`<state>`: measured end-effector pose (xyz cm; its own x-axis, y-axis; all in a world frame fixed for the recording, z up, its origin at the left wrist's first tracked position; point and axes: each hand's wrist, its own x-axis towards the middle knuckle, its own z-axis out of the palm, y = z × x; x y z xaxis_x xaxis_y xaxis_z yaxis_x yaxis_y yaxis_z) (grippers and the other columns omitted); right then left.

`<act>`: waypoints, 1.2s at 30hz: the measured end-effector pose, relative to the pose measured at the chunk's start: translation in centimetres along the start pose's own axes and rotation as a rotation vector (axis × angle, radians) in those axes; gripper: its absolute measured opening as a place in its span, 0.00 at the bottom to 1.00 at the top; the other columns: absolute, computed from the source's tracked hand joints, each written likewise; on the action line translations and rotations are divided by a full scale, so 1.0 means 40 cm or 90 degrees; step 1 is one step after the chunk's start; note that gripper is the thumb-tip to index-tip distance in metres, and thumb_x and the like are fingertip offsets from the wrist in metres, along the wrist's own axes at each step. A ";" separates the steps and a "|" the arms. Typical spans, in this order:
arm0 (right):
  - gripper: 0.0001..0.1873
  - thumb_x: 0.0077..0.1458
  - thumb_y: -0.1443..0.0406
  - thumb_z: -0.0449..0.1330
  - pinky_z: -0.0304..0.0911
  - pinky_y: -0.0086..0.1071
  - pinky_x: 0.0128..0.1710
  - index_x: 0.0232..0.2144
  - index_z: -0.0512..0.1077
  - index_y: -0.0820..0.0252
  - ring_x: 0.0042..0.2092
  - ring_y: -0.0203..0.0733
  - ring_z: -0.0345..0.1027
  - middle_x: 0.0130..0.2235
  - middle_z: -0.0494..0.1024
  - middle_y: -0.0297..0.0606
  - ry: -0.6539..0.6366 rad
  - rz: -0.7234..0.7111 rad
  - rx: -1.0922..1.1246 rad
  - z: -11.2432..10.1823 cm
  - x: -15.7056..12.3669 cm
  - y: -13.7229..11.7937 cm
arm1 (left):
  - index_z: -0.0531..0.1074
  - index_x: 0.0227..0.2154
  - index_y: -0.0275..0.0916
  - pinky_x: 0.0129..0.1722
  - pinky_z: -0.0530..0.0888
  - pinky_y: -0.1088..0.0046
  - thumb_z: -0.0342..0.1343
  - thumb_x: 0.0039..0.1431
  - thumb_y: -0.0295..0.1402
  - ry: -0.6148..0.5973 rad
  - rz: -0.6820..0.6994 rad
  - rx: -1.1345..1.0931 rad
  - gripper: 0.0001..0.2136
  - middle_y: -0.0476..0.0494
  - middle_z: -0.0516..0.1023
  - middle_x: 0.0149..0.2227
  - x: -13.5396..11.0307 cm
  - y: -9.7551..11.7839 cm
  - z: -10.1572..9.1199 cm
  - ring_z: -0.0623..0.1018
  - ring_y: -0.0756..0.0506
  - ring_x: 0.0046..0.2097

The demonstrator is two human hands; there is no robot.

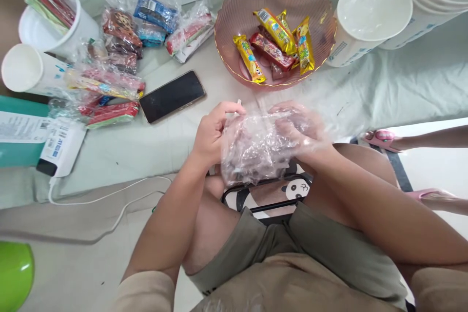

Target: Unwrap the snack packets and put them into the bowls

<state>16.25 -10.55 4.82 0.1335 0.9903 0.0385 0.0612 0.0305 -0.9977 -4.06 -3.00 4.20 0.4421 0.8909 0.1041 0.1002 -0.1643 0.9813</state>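
I hold a clear plastic bag of dark wrapped snacks over my lap. My left hand pinches the bag's upper left edge, fingers closed on the plastic. My right hand is inside or under the plastic at the bag's right side, fingers curled on it. Beyond the bag stands a pink ribbed bowl with several yellow and red snack bars.
A black phone lies left of my hands. Several bagged snack packs lie at the far left, with white paper cups and tubs. A white charger and cable lie near the edge. Another person's feet in pink sandals show at right.
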 end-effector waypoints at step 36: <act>0.28 0.52 0.51 0.72 0.72 0.38 0.38 0.50 0.69 0.53 0.39 0.44 0.74 0.41 0.79 0.38 -0.069 0.015 -0.073 -0.059 0.015 -0.010 | 0.76 0.32 0.40 0.33 0.74 0.76 0.73 0.48 0.35 -0.252 -0.122 -0.176 0.12 0.50 0.78 0.31 0.026 0.032 -0.057 0.77 0.50 0.33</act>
<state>18.63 -10.30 5.38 0.0288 0.9996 0.0022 0.1720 -0.0028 -0.9851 -5.51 -1.33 5.94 0.7475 0.6570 -0.0982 -0.0036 0.1517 0.9884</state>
